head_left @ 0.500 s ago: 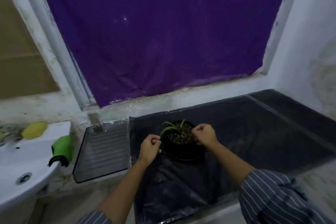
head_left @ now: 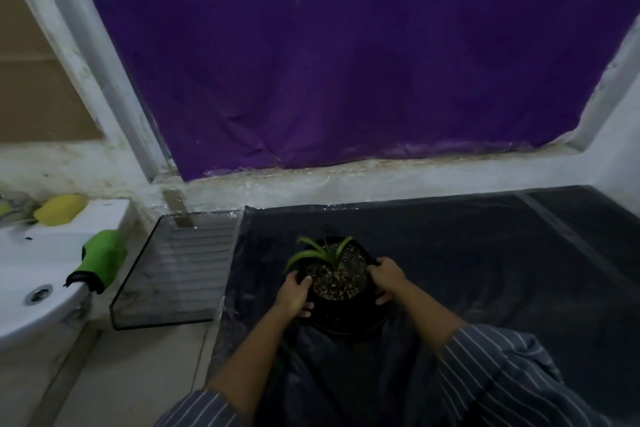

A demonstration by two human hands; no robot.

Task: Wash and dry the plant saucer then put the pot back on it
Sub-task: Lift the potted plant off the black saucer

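My left hand (head_left: 294, 295) and right hand (head_left: 386, 279) were both clasped on the black pot (head_left: 341, 302), one on each side of it, thumbs hooked over the rim and fingers curled down the outer wall. The pot sat upright between my palms, filled with speckled soil, and a small green plant (head_left: 318, 251) with a few narrow leaves fanned out from it toward the far-left side. Just under the pot, on the side nearest me, I could make out the curved dark edge of the saucer (head_left: 346, 330); whether the pot was resting on it or raised a little off it, I could not tell in that dim light. Both stood on a dark plastic sheet (head_left: 485, 270) that spread away to the right of my right hand and back toward my striped sleeves (head_left: 502, 374). Just to the left of my left hand lay a clear ribbed tray (head_left: 176, 274) beside the sheet's edge. Farther left again was a white sink (head_left: 38, 263), with a green cloth (head_left: 102, 258) draped over its rim and a yellow sponge (head_left: 62, 209) on its ledge beyond that. Well beyond both hands, a purple curtain (head_left: 346, 62) covered the window above a pale sill.
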